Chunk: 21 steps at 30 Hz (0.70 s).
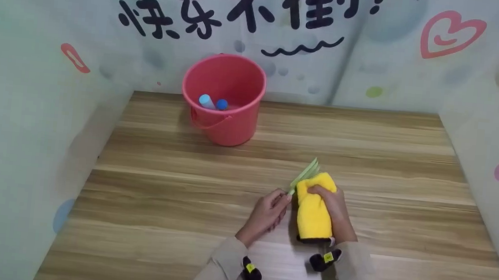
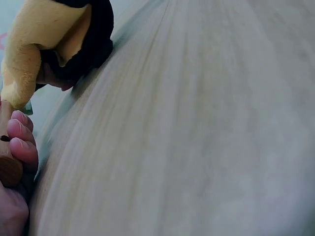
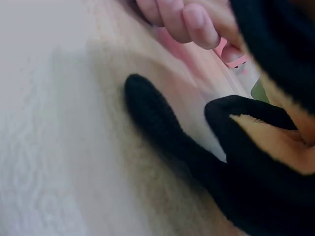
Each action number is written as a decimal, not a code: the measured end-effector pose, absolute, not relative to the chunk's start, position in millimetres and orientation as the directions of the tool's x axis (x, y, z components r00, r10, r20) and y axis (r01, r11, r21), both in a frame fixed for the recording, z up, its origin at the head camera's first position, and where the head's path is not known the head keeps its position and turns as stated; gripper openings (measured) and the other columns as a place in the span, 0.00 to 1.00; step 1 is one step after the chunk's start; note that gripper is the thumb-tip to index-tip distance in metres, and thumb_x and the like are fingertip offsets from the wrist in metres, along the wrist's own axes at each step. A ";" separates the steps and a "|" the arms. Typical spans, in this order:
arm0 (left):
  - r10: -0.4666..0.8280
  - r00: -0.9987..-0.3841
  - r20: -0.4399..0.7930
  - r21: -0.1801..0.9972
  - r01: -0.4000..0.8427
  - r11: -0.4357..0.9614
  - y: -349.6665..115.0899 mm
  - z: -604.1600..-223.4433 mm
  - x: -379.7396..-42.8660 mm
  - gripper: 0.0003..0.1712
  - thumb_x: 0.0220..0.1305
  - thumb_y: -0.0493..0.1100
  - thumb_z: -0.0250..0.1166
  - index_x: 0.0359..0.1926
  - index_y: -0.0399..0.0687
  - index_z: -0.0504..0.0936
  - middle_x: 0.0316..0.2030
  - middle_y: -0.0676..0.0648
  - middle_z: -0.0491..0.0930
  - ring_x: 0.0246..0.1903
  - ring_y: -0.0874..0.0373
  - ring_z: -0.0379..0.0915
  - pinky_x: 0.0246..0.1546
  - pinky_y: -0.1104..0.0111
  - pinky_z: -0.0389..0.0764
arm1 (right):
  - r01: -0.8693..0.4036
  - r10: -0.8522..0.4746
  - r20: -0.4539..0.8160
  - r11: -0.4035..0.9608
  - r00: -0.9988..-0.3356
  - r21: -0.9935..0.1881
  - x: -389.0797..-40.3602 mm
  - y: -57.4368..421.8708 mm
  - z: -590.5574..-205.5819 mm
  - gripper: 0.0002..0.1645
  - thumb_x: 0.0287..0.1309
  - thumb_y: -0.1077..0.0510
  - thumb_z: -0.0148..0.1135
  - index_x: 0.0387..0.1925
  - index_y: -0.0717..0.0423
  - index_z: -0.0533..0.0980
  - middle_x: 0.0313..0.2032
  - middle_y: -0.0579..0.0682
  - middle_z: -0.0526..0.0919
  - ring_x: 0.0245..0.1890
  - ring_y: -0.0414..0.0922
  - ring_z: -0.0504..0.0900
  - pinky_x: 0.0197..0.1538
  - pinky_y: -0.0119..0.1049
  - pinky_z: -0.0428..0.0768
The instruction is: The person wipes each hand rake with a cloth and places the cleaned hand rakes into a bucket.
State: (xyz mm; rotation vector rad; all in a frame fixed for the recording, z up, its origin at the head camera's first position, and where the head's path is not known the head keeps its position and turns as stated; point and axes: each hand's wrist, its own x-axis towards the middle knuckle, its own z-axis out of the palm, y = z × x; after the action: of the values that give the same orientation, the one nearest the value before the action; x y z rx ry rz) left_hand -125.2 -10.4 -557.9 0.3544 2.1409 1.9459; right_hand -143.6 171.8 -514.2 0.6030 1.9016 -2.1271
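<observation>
My left hand (image 1: 267,211) grips the wooden handle (image 2: 10,169) of a utensil with a pale green, ribbed head (image 1: 304,175). In the left wrist view the fingers curl round the handle near its rounded end. My right hand (image 1: 339,210) holds a cloth (image 1: 315,212), yellow on one side and black on the other, up against the green head. The cloth hides part of the head, and its folds hang below the right hand. In the right wrist view, its black underside (image 3: 152,108) droops close over the table.
A red bucket (image 1: 239,130) with its handle lowered stands at the back of the wood-grain table (image 1: 156,204). Inside it are a light blue cylinder (image 1: 206,101) and a darker blue rounded item (image 1: 221,105). Printed fabric walls (image 1: 393,71) border the back and sides.
</observation>
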 end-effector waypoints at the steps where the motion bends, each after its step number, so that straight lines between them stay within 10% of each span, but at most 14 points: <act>1: 0.324 -0.946 -0.002 0.996 0.027 0.086 -10.4 -558.0 -125.3 0.19 0.67 0.57 0.52 0.38 0.45 0.75 0.15 0.50 0.70 0.07 0.62 0.60 0.03 0.73 0.63 | 0.432 0.110 -0.449 -0.150 -0.887 -0.890 -143.5 171.8 -511.7 0.17 0.51 0.59 0.63 0.43 0.59 0.70 0.25 0.45 0.81 0.25 0.40 0.81 0.32 0.33 0.80; 13: 0.343 -0.939 0.019 0.991 0.063 0.116 -10.4 -547.3 -122.1 0.16 0.69 0.46 0.54 0.39 0.33 0.76 0.16 0.38 0.70 0.08 0.61 0.59 0.05 0.76 0.61 | 0.383 0.093 -0.496 -0.519 -0.863 -0.764 -139.2 183.8 -486.6 0.02 0.57 0.60 0.59 0.32 0.53 0.77 0.23 0.45 0.82 0.24 0.38 0.81 0.32 0.28 0.80; 21: 0.372 -0.928 -0.009 0.991 0.041 0.125 -13.0 -526.6 -116.1 0.16 0.68 0.44 0.55 0.38 0.31 0.76 0.17 0.33 0.70 0.08 0.61 0.59 0.05 0.76 0.62 | 0.541 -0.020 -0.634 -0.540 -0.773 -0.644 -128.2 194.9 -489.6 0.24 0.57 0.39 0.56 0.46 0.49 0.64 0.30 0.41 0.77 0.30 0.38 0.77 0.39 0.29 0.78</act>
State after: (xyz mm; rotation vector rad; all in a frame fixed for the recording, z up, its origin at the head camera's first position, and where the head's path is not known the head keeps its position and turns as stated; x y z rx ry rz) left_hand -116.1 -13.0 -526.6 0.4061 2.1492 1.8811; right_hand -128.2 194.9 -489.6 0.8267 1.2749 -2.3533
